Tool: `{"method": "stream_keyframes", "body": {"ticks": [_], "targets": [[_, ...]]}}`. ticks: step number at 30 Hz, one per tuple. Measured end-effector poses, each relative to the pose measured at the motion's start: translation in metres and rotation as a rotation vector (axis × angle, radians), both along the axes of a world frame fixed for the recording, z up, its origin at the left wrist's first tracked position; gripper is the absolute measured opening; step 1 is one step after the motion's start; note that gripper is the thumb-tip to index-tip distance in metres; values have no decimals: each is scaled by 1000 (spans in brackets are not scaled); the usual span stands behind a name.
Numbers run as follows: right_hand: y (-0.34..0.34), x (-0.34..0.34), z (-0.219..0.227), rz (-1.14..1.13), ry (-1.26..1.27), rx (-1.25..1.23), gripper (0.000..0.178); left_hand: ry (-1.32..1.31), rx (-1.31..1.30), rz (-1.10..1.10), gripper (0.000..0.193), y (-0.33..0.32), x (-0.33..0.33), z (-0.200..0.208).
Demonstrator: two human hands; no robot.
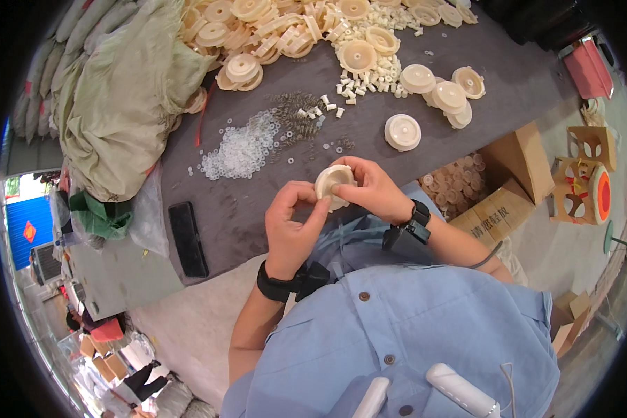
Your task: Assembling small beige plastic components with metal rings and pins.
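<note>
A round cream plastic part point(331, 182), shaped like a shallow cup with a rim, is held up near the table's front edge. My left hand point(292, 219) grips its left and lower side between thumb and fingers. My right hand point(370, 189) closes on its right side, with the thumb reaching into the hollow. Just beyond, a similar round cream part point(403, 132) lies alone on the dark tabletop. Small translucent rings point(242, 148) are heaped to the left, beside a cluster of thin metal springs point(298, 115).
Cream discs point(258, 28) and small white sleeves point(376, 78) pile up at the far side. More discs point(449, 96) lie at right. A black phone point(187, 239) rests at the left edge. An open carton point(494, 202) of round parts stands right, a greenish sack point(122, 97) left.
</note>
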State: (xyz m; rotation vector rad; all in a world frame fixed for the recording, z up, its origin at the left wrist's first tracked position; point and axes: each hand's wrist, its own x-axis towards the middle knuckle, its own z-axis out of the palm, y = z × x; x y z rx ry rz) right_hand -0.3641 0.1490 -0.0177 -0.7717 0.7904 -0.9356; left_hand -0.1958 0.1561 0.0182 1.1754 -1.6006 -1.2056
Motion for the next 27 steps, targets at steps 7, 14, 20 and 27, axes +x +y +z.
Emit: {"method": "stream_keyframes", "body": {"ticks": [7,14,20,27], "targets": [[0,-4,-2,-117,35,-3,25,-13,168,87,8,-6,24,-1],[0,5,-3,-121,-59,58,24,-775,-255,326,4,-49,76,-25],[6,2,-5,-87,75,-86,23,-826,-303,320,6,-52,72,-31],[5,7,-2,-32,225,-221,24,-791,-263,322,6,-58,77,-32]]}}
